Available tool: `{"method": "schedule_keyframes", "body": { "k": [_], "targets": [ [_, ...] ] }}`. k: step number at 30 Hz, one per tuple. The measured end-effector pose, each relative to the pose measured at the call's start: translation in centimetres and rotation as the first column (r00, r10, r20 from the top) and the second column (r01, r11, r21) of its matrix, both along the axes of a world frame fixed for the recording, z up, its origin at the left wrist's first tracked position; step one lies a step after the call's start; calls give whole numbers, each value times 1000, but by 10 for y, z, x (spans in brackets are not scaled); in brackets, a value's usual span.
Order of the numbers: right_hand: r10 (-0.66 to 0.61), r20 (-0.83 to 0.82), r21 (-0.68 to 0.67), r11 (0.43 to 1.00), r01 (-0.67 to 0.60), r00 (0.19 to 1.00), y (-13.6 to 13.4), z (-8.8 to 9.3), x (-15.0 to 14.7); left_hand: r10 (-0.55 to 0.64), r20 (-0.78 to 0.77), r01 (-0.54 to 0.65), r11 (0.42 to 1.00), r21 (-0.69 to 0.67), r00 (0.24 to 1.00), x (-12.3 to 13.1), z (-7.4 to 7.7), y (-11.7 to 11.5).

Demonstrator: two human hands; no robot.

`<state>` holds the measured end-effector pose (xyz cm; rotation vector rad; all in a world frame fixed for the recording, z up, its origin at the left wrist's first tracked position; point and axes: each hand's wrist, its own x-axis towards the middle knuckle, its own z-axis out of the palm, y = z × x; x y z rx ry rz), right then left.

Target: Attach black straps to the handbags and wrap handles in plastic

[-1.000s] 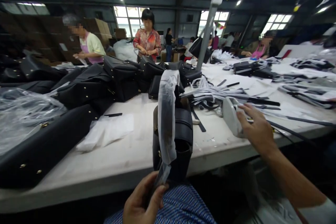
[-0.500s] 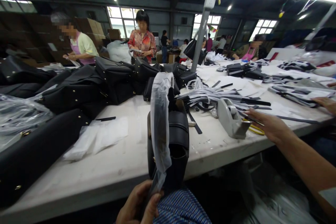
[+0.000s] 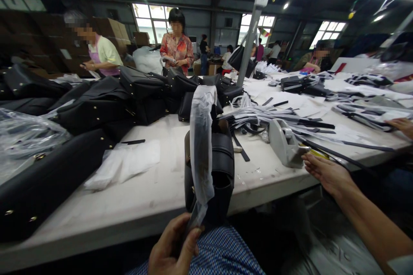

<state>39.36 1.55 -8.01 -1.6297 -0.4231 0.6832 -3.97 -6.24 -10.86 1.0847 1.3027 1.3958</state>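
Note:
My left hand pinches the lower end of a bag handle wrapped in cloudy plastic film. That handle arches over a black handbag, which stands at the table's front edge by my checked clothing. On the right, a grey tape dispenser sits on the table with its cutter end towards my right hand. The fingertips of that hand are drawn together right at the cutter end. Whatever lies between them is too small to make out. Behind the hand runs a long black strip.
Black bags pile up along the left and back. Small white plastic sleeves lie left of the handbag. A bundle of wrapped strips lies behind the dispenser. A metal post rises from the table. Another person's hand is at far right.
My right hand has come down and slightly left, from beside the dispenser to its cutter end. My left hand keeps its grip on the wrapped handle. The view has shifted a little.

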Motion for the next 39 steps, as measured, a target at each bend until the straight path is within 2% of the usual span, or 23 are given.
{"method": "schedule_keyframes", "body": {
  "k": [3,5,8,10,12,13,16,18,21,24,29,32,36,37,39],
  "targets": [
    [6,17,-33,999,-5,1000,0,-2,-3,-33,43,34,999,-12,999,0,0,1],
    [25,32,-106,994,-21,999,-5,-5,-11,-82,69,84,996,-25,994,0,0,2],
    [148,34,-241,961,-135,988,-22,-15,-39,-167,82,171,984,-46,983,-2,0,2],
    [349,16,-290,898,-330,937,-37,-19,-73,-190,75,194,980,-47,979,-3,-1,2],
    [573,33,-255,797,-548,819,-53,-19,-118,-186,64,189,981,-39,980,-3,0,1],
    [640,62,-203,759,-618,766,-61,-17,-143,-181,53,182,983,-32,982,-3,1,0],
    [830,78,-71,557,-827,552,-73,1,-216,-154,-15,154,988,12,988,-2,4,-2],
    [857,77,-11,511,-860,509,-73,14,-253,-139,-64,143,987,71,988,-2,6,-2],
    [827,135,8,550,-835,546,-68,25,-285,-108,-102,125,977,173,989,-2,6,-3],
    [795,211,-61,591,-804,569,-63,23,-293,-65,-148,103,959,266,987,-4,3,-2],
    [816,267,-204,568,-797,513,-60,16,-287,-67,-186,122,945,305,980,-7,4,-5],
    [834,282,-205,535,-819,475,-60,15,-281,-136,-135,162,964,210,981,-8,9,-8],
    [871,291,-115,444,-889,397,-62,14,-275,-232,59,229,972,53,971,-11,14,-9],
    [869,314,-125,437,-891,382,-63,13,-274,-250,116,251,968,7,961,-11,15,-8],
    [842,393,-174,463,-869,370,-65,12,-274,-286,234,314,946,-88,929,-11,17,-8]
  ]
}}
